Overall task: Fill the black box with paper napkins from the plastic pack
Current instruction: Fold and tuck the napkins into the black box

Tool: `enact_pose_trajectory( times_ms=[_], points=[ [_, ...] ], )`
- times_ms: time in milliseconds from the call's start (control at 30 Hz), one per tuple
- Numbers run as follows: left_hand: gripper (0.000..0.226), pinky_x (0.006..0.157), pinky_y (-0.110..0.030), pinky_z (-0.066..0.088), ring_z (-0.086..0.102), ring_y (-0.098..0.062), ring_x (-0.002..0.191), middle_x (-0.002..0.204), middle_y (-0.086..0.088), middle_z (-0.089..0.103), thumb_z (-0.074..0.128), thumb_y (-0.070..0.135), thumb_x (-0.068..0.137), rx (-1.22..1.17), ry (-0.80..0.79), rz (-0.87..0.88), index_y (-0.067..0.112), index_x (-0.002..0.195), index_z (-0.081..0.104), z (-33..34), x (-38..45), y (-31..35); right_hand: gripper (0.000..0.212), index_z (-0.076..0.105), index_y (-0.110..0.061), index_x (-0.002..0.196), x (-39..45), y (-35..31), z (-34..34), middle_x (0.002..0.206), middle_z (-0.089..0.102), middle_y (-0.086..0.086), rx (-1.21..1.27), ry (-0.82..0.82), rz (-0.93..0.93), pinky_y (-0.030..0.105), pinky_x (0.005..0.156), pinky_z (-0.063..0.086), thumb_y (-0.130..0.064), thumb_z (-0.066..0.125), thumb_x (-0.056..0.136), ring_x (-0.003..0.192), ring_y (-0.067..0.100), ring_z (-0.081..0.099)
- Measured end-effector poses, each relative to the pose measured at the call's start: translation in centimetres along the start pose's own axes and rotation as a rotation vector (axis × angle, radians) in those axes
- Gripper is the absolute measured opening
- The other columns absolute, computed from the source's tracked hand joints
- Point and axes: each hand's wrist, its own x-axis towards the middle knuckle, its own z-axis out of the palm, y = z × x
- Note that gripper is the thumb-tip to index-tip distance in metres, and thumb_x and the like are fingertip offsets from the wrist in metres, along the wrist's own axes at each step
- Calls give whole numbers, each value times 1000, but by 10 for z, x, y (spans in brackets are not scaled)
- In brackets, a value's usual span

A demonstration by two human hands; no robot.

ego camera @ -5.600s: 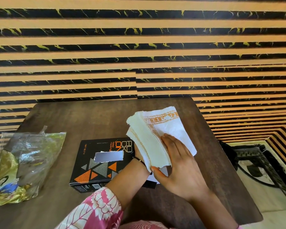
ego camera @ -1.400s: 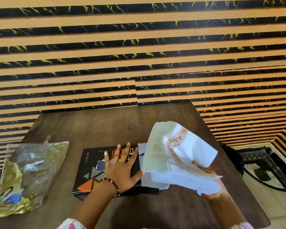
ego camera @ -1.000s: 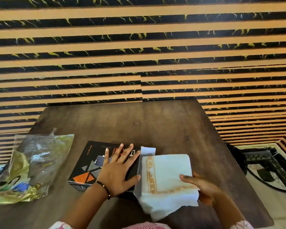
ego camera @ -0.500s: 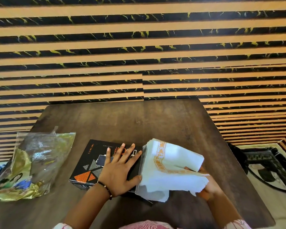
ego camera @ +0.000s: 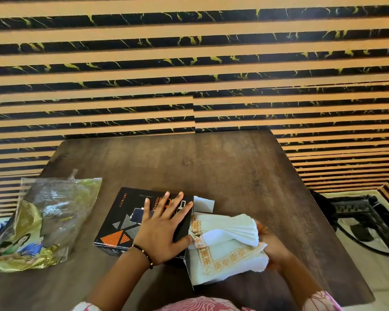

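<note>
A black box (ego camera: 121, 216) with orange triangles lies flat near the table's front. My left hand (ego camera: 164, 230) presses flat on its top, fingers spread. At the box's open right end, beside a pale flap (ego camera: 203, 204), sits a thick stack of white paper napkins (ego camera: 225, 241) with an orange border. My right hand (ego camera: 272, 248) grips the stack's right side, mostly hidden behind it. The stack's left edge meets the box's opening. The crumpled plastic pack (ego camera: 41, 221) lies at the left.
The dark wooden table (ego camera: 211, 167) stands against a striped black and tan wall. A dark bag (ego camera: 323, 212) and a patterned rug (ego camera: 364, 223) are on the floor to the right of the table.
My right hand has lowered the napkin stack and brought its left edge against the box's open right end. My left hand stays flat on the box.
</note>
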Motion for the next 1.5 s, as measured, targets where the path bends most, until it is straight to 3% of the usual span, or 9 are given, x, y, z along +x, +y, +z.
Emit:
enact_pose_trajectory(
  times_ms=[100, 267, 433, 667, 900, 1000, 1233, 1400, 1500],
  points=[
    [78, 109, -58, -14, -14, -20, 142, 152, 13, -10, 14, 80, 74, -24, 21, 0, 43, 142, 3, 0, -1, 0, 39, 55, -6, 116, 6, -3, -1, 85, 76, 2, 99, 18, -37, 26, 58, 57, 10, 59, 81, 82, 26, 70],
    [76, 109, -58, -15, -15, -20, 142, 152, 14, -11, 24, 70, 75, -36, 6, -14, 42, 142, 5, 1, 0, 0, 24, 55, -9, 103, 20, -5, 11, 80, 65, 11, 347, 126, 148, 37, 70, 49, -8, 31, 97, 71, 26, 60],
    [75, 109, -57, -16, -18, -19, 141, 152, 14, -14, 20, 71, 75, -28, -2, -23, 43, 142, 1, 1, 1, 0, 25, 62, -18, 98, 16, 12, 11, 74, 71, 8, 294, 98, 139, 29, 44, 50, -10, 39, 94, 69, 25, 62],
    [76, 109, -57, -16, -16, -18, 141, 153, 15, -10, 1, 78, 73, -53, 8, -57, 45, 141, 1, 3, 2, 0, 51, 47, -29, 121, 5, 32, -2, 113, 68, 9, -70, 43, 95, 50, 84, 54, -3, 65, 80, 102, 30, 66],
    [67, 108, -65, 1, 6, -24, 144, 154, 9, 19, 22, 64, 76, -102, 35, -281, 40, 138, 23, -3, 6, 27, 34, 48, -35, 109, 13, 11, -1, 110, 67, -1, -174, 31, 151, 36, 72, 52, -36, 64, 79, 102, 22, 63],
    [54, 108, -65, 11, 18, -27, 138, 143, 6, 32, 43, 53, 82, -125, 70, -360, 35, 132, 31, -10, 17, 37, 50, 50, -35, 109, 16, 10, -1, 109, 69, -1, -203, 50, 139, 42, 79, 54, -52, 64, 64, 103, 23, 64],
    [44, 107, -67, 15, 37, -28, 122, 122, -3, 40, 58, 44, 78, -135, 104, -497, 25, 115, 43, -13, 46, 43, 46, 52, -28, 117, 21, 13, -3, 105, 72, 1, -203, 65, 151, 38, 74, 54, -43, 66, 75, 99, 22, 67],
    [56, 105, -69, -3, 14, -29, 140, 140, -5, 38, 52, 49, 81, -154, 45, -489, 27, 130, 35, -5, 50, 40, 34, 51, -29, 115, 25, 15, -4, 109, 69, 2, -203, 88, 165, 50, 88, 50, -37, 62, 83, 104, 25, 63],
    [58, 103, -70, -9, -6, -30, 143, 146, 2, 29, 52, 45, 82, -250, 120, -360, 36, 135, 29, -10, 43, 36, 29, 49, -32, 112, 26, 14, -1, 109, 68, 1, -184, 111, 153, 45, 81, 50, -38, 59, 85, 103, 24, 62]
  ],
)
